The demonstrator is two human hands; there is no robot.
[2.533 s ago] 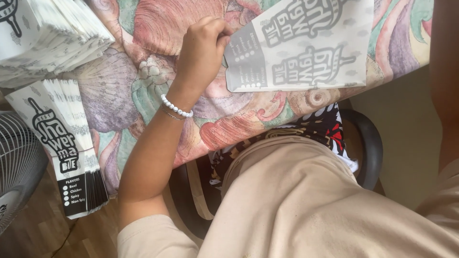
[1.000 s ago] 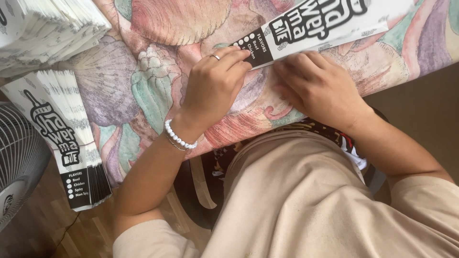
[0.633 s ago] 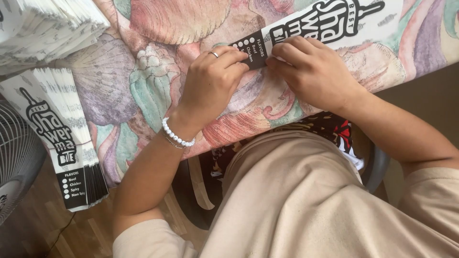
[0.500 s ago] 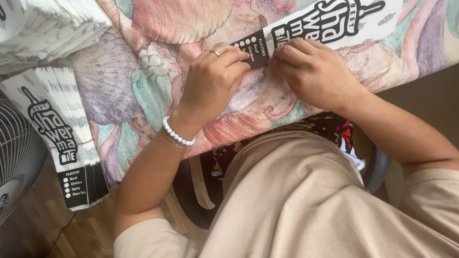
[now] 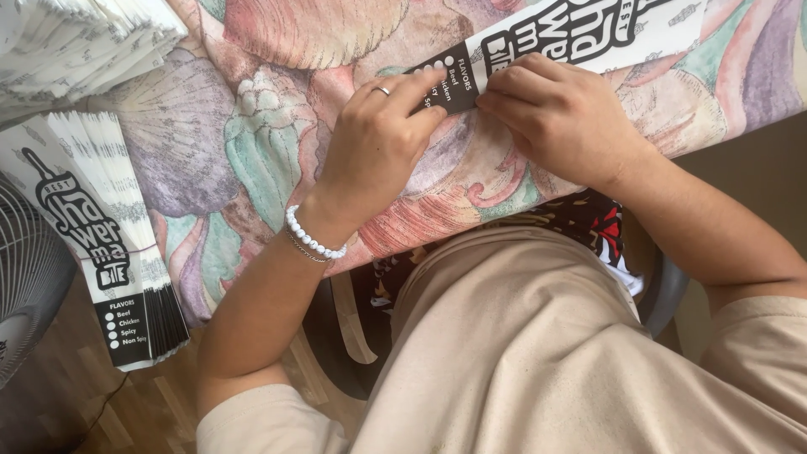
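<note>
A long white paper sleeve [image 5: 588, 34] with black printing lies across the table, its black end toward me. My left hand [image 5: 378, 143], with a ring and a white bead bracelet, presses fingers on that black end. My right hand [image 5: 563, 118] pinches the same end from the right side. Both hands touch the sleeve where it rests on the flowered tablecloth [image 5: 244, 143].
A fanned stack of the same printed sleeves [image 5: 101, 244] hangs over the table's left edge. Another pile of white sleeves [image 5: 76, 42] sits at the top left. A fan grille [image 5: 25, 286] stands at the far left. A dark chair [image 5: 664, 286] is under me.
The wide sleeve was folded narrow. My right hand came in and joined the left at the sleeve's black end, where both now press. The view has shifted slightly.
</note>
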